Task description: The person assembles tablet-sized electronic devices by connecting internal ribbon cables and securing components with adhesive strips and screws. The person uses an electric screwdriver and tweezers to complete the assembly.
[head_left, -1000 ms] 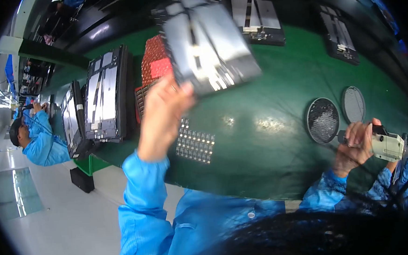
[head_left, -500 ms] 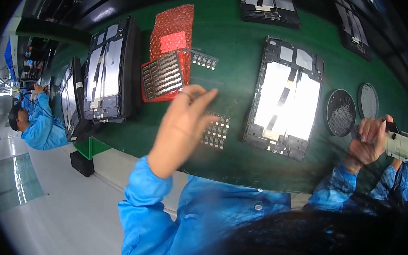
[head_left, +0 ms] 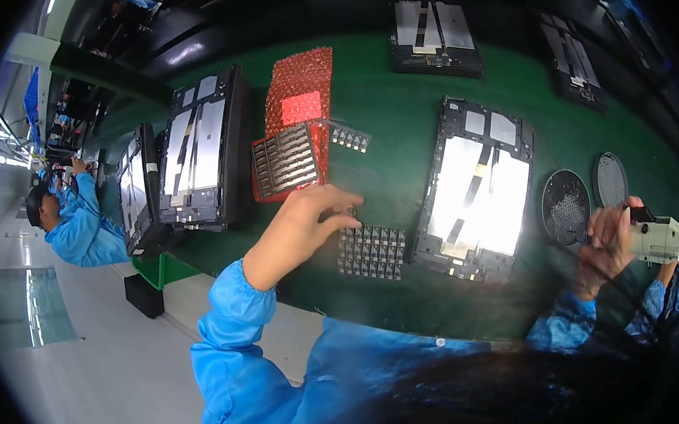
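Note:
My left hand reaches over the table with thumb and forefinger nearly together. A small dark part seems to sit between the fingertips, too small to name. Just below them lies a sheet of small dark components in rows. My right hand is closed at the far right, against a cream-and-black hand tool; its grip is partly hidden. Between my hands lies an opened flat black device with bright silver panels and a dark ribbon strip.
Red bubble wrap lies behind a tray of metal strips and a smaller component strip. Stacked devices stand left. A round dish holds tiny parts, its lid-like disc beside it. A co-worker sits far left.
The view has shifted, so the table sits lower in it. My left hand has come to the component sheet's far edge, its thumb and forefinger closing. My right hand stays by the tool.

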`<state>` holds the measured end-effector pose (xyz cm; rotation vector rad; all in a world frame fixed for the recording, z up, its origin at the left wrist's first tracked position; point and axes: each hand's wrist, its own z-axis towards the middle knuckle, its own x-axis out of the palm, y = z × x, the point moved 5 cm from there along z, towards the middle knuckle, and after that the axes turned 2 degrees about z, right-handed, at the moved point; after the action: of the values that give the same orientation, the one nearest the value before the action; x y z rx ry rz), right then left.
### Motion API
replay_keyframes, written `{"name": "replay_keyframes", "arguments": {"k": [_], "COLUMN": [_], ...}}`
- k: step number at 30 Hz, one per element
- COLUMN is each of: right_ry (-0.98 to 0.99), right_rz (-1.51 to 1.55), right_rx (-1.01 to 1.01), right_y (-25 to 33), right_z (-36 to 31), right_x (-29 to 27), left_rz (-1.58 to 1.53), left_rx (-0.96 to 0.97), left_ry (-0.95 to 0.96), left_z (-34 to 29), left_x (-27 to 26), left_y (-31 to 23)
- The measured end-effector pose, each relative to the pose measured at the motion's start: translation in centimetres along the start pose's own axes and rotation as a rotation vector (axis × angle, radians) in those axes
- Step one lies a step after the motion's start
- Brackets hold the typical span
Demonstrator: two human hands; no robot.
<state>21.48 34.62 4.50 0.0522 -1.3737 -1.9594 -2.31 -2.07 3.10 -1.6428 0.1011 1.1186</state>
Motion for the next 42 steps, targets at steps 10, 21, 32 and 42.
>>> {"name": "replay_keyframes", "arguments": {"k": [10,21,32,42], "right_ry": [0.095,0.091,0.121,0.170], "right_rz": [0.062,-0.003,0.006,0.027], "right_rx": [0.044,-0.024,-0.004,-0.015], "right_y": [-0.7,0.0,-0.3,-0.2], "right_z": [-0.6,-0.6,-0.5,-0.3], "right_x": [2.7,2.6,1.7,1.8], "left_rz": [0.273,-0.066,-0.209,-0.334], "left_rx": [0.099,0.113,-0.032,-0.145], "left_ry": [-0.125,-0.034,-0.142,0.061], "left_z": [0.4,4.1,2.4,3.6], "left_x": [-0.2,3.2,3.4,6.7], "left_y": [-2.4,-3.9,-2.1,-3.7]}}
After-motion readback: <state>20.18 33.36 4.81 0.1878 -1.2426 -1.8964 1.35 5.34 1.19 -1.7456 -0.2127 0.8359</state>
